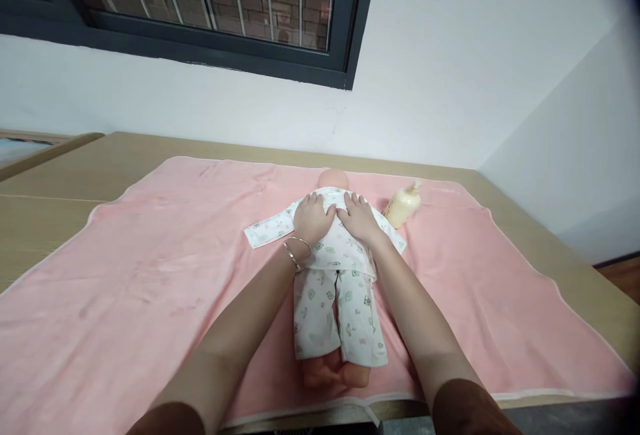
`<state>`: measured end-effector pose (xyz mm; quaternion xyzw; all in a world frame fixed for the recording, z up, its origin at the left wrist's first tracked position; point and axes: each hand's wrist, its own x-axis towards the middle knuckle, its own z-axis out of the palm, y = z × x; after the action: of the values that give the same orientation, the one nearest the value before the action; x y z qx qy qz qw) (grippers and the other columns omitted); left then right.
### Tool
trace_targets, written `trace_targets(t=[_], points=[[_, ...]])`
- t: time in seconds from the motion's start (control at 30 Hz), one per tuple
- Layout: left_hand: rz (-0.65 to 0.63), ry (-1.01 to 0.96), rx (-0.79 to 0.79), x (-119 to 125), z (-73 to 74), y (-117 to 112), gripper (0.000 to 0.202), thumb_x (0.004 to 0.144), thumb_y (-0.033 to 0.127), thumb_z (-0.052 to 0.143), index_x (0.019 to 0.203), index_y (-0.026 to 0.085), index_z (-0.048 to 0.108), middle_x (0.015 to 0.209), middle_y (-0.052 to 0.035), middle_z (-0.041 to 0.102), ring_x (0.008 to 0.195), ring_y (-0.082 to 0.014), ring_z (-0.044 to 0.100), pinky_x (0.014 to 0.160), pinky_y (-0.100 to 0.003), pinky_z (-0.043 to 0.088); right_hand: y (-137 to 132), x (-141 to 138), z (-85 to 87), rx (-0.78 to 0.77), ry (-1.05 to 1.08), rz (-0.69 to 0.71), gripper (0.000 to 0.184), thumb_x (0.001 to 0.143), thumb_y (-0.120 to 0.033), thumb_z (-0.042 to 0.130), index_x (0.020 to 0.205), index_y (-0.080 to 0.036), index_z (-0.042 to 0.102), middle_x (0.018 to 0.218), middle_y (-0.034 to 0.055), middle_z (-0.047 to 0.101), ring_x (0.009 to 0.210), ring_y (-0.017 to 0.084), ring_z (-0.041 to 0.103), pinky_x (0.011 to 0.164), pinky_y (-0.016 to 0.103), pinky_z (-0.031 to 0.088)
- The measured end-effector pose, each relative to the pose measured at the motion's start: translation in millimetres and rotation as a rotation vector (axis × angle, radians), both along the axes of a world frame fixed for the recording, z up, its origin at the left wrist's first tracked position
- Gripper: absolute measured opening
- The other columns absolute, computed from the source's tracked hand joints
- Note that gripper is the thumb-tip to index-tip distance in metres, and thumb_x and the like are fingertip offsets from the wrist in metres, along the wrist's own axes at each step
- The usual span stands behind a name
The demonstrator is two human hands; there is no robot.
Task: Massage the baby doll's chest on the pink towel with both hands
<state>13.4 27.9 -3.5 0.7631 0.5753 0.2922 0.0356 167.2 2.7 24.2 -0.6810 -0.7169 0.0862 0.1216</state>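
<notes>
A baby doll [333, 180] lies on a pink blanket [175, 275], its head toward the wall and its bare feet toward me. It wears a white printed top [335, 255] and matching trousers [315, 315]. My left hand [313, 218] rests flat on the left side of the doll's upper body, a bracelet at the wrist. On the right side my right hand [359, 219] lies flat too, fingers stretched toward the doll's head. The two thumbs nearly meet in the middle. Both hands are open. The doll's face is not visible.
A pale yellow pump bottle [403, 205] leans on the blanket right of the doll, close to its sleeve. Under the blanket is a wooden surface [145, 145] reaching the white wall [425, 88]. A dark-framed window [220, 28] with bars is above.
</notes>
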Motion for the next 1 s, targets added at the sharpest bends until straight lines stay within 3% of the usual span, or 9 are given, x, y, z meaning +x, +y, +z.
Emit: trace_targets(t=[0.07, 0.13, 0.23, 0.37, 0.5, 0.77, 1.0], points=[[-0.059, 0.044, -0.035, -3, -0.6, 5, 0.055, 0.099, 0.039, 0.048, 0.139, 0.002, 0.056, 0.152, -0.0266, 0.050, 0.145, -0.0383, 0.045, 0.118, -0.055, 0.037, 5, 5, -4.5, -0.015, 0.033, 0.017, 0.068, 0.104, -0.044, 0.035, 0.163, -0.012, 0.024, 0.170, 0.0157, 0.020, 0.158, 0.036, 0.013, 0.126, 0.055, 0.014], [-0.128, 0.064, -0.024, -4, 0.5, 6, 0.051, 0.100, 0.035, 0.045, 0.139, 0.002, 0.055, 0.152, -0.0274, 0.050, 0.145, -0.0365, 0.046, 0.118, -0.054, 0.037, 6, 5, -4.6, -0.012, 0.047, 0.040, 0.067, 0.104, -0.042, 0.035, 0.163, -0.013, 0.025, 0.170, 0.0152, 0.021, 0.158, 0.035, 0.015, 0.126, 0.056, 0.014], [-0.156, 0.074, 0.048, 2, 4.1, -1, 0.039, 0.101, 0.025, 0.041, 0.127, 0.007, 0.064, 0.138, -0.0231, 0.064, 0.134, -0.0312, 0.057, 0.114, -0.047, 0.043, -3, -4, 2.0, 0.039, -0.018, 0.066, 0.061, 0.105, -0.035, 0.033, 0.159, -0.008, 0.035, 0.164, 0.0189, 0.036, 0.153, 0.035, 0.031, 0.123, 0.049, 0.025], [-0.058, 0.059, 0.072, 11, 4.6, -12, 0.032, 0.100, 0.023, 0.042, 0.104, 0.014, 0.073, 0.116, -0.0176, 0.073, 0.115, -0.0295, 0.068, 0.101, -0.042, 0.052, -22, -24, 12.8, 0.115, -0.155, 0.012, 0.052, 0.106, -0.029, 0.027, 0.145, -0.005, 0.051, 0.139, 0.0242, 0.062, 0.130, 0.034, 0.057, 0.106, 0.043, 0.043], [-0.012, -0.056, 0.116, 12, -1.9, -12, 0.028, 0.098, 0.027, 0.046, 0.095, 0.021, 0.073, 0.111, -0.0126, 0.074, 0.112, -0.0289, 0.068, 0.098, -0.042, 0.054, -24, -29, 14.7, 0.119, -0.169, -0.025, 0.045, 0.105, -0.029, 0.030, 0.131, -0.010, 0.061, 0.122, 0.0212, 0.070, 0.115, 0.032, 0.065, 0.099, 0.041, 0.047], [0.036, -0.125, 0.135, 8, -3.5, -9, 0.030, 0.093, 0.030, 0.053, 0.104, 0.015, 0.076, 0.126, -0.0158, 0.072, 0.124, -0.0333, 0.063, 0.110, -0.049, 0.048, -3, -14, -1.5, 0.099, -0.050, -0.089, 0.059, 0.103, -0.040, 0.034, 0.145, -0.001, 0.051, 0.152, 0.0256, 0.049, 0.145, 0.036, 0.042, 0.119, 0.048, 0.030], [0.014, -0.183, 0.060, 6, -14.9, 4, 0.044, 0.093, 0.036, 0.054, 0.128, 0.013, 0.066, 0.142, -0.0174, 0.063, 0.139, -0.0360, 0.052, 0.119, -0.056, 0.038, 9, 0, -12.3, 0.085, 0.075, -0.022, 0.061, 0.102, -0.043, 0.039, 0.155, -0.012, 0.042, 0.163, 0.0156, 0.038, 0.153, 0.032, 0.031, 0.124, 0.049, 0.023]])
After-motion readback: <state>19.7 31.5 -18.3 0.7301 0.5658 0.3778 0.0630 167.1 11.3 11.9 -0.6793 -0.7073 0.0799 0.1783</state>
